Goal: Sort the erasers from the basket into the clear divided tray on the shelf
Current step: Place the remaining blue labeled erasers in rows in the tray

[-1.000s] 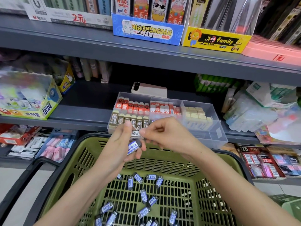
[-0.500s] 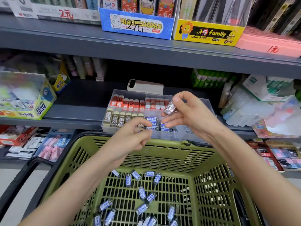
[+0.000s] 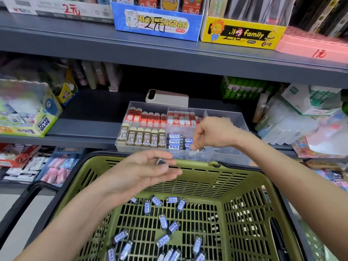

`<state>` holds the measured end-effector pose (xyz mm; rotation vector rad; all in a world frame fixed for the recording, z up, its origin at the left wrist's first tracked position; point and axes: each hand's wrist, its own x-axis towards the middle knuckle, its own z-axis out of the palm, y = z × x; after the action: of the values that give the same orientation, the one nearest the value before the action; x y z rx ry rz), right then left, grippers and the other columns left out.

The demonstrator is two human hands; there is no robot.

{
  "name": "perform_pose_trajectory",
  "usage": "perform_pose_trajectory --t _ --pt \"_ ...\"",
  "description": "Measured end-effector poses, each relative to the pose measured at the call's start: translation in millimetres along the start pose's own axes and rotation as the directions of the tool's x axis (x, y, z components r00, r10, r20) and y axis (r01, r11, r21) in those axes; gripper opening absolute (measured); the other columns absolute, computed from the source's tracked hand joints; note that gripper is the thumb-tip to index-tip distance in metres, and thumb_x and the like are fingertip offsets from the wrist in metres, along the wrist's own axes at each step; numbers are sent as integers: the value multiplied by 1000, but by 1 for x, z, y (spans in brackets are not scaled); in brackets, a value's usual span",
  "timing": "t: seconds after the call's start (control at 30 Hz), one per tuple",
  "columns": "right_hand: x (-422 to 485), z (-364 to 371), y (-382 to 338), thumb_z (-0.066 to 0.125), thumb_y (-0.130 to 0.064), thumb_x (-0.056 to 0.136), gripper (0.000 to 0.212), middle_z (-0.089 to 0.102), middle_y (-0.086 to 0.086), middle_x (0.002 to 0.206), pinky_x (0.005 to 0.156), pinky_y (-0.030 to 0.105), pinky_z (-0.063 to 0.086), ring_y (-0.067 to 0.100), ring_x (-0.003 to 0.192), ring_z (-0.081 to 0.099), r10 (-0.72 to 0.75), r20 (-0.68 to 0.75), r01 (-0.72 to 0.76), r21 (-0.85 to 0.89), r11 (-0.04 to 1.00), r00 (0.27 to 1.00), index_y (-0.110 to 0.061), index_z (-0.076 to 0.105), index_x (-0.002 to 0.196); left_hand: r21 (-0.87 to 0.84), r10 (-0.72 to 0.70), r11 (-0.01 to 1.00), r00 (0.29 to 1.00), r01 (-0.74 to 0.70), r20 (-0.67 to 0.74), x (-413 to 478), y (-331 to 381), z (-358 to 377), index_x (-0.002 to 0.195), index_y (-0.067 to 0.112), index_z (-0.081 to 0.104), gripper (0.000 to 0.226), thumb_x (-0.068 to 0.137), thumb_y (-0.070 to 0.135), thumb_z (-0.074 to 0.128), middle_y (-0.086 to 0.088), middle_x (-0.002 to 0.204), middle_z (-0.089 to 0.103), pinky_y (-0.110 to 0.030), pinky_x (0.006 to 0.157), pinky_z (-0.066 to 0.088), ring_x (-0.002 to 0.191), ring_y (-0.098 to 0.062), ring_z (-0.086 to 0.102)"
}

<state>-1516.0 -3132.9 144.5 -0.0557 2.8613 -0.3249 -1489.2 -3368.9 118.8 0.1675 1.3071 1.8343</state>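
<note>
A green plastic basket (image 3: pixel 216 178) fills the lower view, with several blue-labelled erasers (image 3: pixel 163 221) loose on its floor. On the shelf behind it stands the clear divided tray (image 3: pixel 243 119) holding red, brown 2B and blue erasers in separate compartments. My right hand (image 3: pixel 212 132) reaches down into the tray's front middle compartment and pinches one eraser (image 3: pixel 196 150) beside the stacked blue ones (image 3: pixel 176 141). My left hand (image 3: pixel 143 168) hovers over the basket's far rim, palm up with fingers relaxed, and an eraser (image 3: pixel 161 161) lies on its fingers.
A phone (image 3: pixel 166 97) lies behind the tray. A glue box (image 3: pixel 35 117) stands at the left of the shelf, and packets (image 3: pixel 301 117) crowd the right. Display boxes (image 3: pixel 157 21) line the shelf above. The basket's black handle (image 3: pixel 22 200) hangs at the left.
My right hand has carried its eraser from above the tray down into the front middle compartment. My left hand has opened flat, with one eraser still on it.
</note>
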Motion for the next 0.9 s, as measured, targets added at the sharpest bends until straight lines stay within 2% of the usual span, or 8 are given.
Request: perform_pose_trajectory --t 0.13,0.2,0.33,0.43,0.57,0.63,0.73,0.9 --pt "-1 14 -2 66 -35 84 15 51 -23 58 71 23 33 5 74 53 -81 -24 81 -33 996 996 -24 70 74 120 29 992 999 -27 -16 1 -3 -1 116 3 51 50 72 18 69 -11 110 70 -26 76 56 99 -31 68" --pt "-2 17 0 64 -31 86 14 62 -19 69 73 24 33 10 81 57 -109 -30 108 -40 993 994 -23 71 76 192 49 981 998 -41 -37 2 -5 -1 113 4 50 49 74 26 69 -9 106 72 -23 70 55 94 -28 70" --pt "-2 18 5 57 -38 90 32 72 -2 88 77 28 38 16 82 58 -109 2 109 -20 994 994 -14 73 78 377 176 917 980 -128 -95 4 -10 1 91 10 55 38 72 41 66 -6 78 71 -19 44 43 58 -17 63" --pt "-4 18 5 48 -42 94 44 63 1 68 79 30 36 16 69 52 -88 52 88 2 996 995 -10 69 73 447 283 873 950 -198 -131 7 -15 1 80 12 57 28 76 39 64 -2 61 60 -16 36 32 43 -11 49" --pt "-13 12 0 42 -38 98 40 69 -7 73 102 36 33 16 94 60 -82 -89 86 35 996 993 -18 73 83 469 345 847 930 -249 -129 11 -17 1 91 8 59 10 89 18 58 -1 67 65 -16 44 39 49 -9 53" --pt "-24 9 -8 48 -35 96 33 72 -4 81 97 32 36 15 92 62 -109 -187 151 225 963 976 -18 72 82 465 351 846 928 -259 -121 12 -16 1 97 6 59 7 92 9 55 -2 72 68 -16 46 40 52 -8 55" --pt "-45 5 -27 69 -24 83 8 70 -3 83 73 12 44 2 78 61 -224 -172 282 555 783 959 -24 68 91 479 361 834 928 -275 -96 14 -13 4 99 6 59 12 90 13 57 -4 74 69 -17 45 40 54 -10 55" --pt "-48 1 -27 73 -18 79 19 66 -4 81 71 8 40 -2 75 55 -208 -296 328 449 831 932 -16 69 97 494 409 812 907 -311 -101 20 -3 15 102 12 58 22 86 27 58 -2 76 72 -18 50 44 59 -9 60"
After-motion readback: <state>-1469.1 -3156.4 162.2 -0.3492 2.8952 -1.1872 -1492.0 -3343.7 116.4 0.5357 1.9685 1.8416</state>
